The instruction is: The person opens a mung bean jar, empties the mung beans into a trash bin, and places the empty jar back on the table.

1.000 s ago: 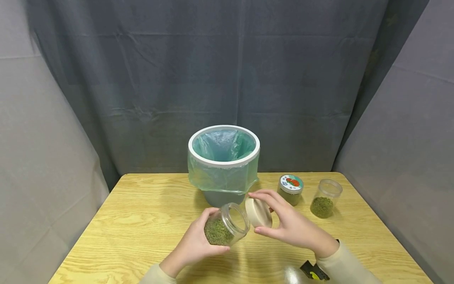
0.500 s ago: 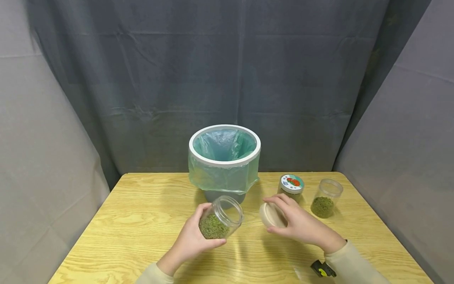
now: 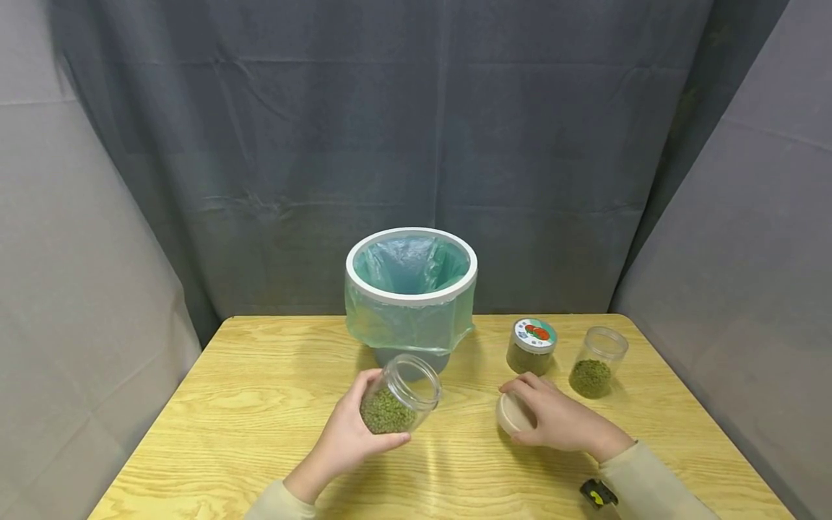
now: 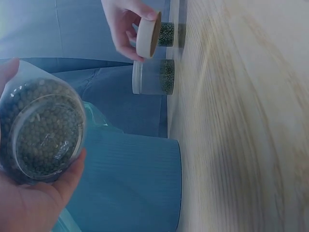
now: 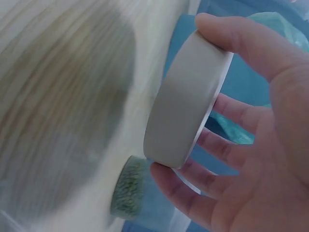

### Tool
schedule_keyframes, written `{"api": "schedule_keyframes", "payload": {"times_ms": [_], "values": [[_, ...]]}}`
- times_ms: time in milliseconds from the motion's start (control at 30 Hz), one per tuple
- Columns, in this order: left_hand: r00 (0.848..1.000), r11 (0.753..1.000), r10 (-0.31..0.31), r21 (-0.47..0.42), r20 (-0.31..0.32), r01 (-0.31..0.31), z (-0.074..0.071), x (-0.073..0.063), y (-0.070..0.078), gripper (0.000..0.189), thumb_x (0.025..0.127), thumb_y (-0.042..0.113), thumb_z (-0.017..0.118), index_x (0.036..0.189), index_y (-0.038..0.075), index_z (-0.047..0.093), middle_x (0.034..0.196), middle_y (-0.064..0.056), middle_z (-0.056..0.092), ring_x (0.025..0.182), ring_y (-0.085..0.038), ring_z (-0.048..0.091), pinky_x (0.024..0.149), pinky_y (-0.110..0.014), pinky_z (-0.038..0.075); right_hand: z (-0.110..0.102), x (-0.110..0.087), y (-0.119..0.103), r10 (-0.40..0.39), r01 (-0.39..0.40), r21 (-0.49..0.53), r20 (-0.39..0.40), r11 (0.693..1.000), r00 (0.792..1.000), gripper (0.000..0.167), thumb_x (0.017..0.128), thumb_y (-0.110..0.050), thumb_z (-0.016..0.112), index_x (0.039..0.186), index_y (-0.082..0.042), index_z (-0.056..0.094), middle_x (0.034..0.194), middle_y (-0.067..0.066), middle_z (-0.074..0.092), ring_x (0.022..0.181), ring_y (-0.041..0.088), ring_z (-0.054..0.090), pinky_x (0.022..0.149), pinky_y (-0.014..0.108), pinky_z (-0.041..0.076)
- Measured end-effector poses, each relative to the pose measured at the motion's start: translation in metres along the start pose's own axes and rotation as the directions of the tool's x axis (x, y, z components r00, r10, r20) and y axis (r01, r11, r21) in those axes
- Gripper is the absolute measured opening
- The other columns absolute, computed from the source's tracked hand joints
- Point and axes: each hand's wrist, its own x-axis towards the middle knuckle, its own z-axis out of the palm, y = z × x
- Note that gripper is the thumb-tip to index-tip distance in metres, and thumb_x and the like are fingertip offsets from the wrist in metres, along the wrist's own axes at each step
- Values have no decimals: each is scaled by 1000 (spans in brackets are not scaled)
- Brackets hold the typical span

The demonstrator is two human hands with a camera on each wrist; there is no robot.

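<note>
My left hand (image 3: 351,426) grips a clear jar (image 3: 399,397) part-filled with small green beans. The jar has no lid on and leans to the right, its mouth facing up and right; in the left wrist view its bean-covered bottom (image 4: 46,137) faces the camera. Over the table to the right, my right hand (image 3: 559,415) pinches a cream round lid (image 3: 515,414) by its rim. Thumb and fingers sit on opposite edges of the lid (image 5: 188,101) in the right wrist view, with the palm off its face.
Behind the jar stands a bin (image 3: 411,297) with a white ring and a green bag. At the right are a lidded jar (image 3: 531,347) with a tomato label and an uncovered jar (image 3: 596,365) of green grains. A small black-and-yellow object (image 3: 598,494) is by the right sleeve.
My right hand has carried the lid away from the jar, to the right and lower toward the table. The left hand has shifted slightly left and up with the jar.
</note>
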Motion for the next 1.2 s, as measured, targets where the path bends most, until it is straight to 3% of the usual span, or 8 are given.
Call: {"api": "schedule_keyframes", "payload": {"times_ms": [533,1200], "values": [[1000,1000,-1,10,-1,1,-1,1,0,90,68,29,97,143,22,48,138,-1,63,125,-27,59,100,-47,48,12,-1,18,49,-49,4,55,999,997,68,77,-32,90,134,-11,59,127,6,55,110,26,53,86,44,51],[1000,1000,-4,-9,-4,4,-1,1,1,90,68,30,98,143,23,49,138,2,63,128,-26,58,105,-53,45,21,-4,28,70,-74,30,104,997,992,71,74,-34,92,134,-13,59,123,6,54,103,24,50,79,41,51]]}}
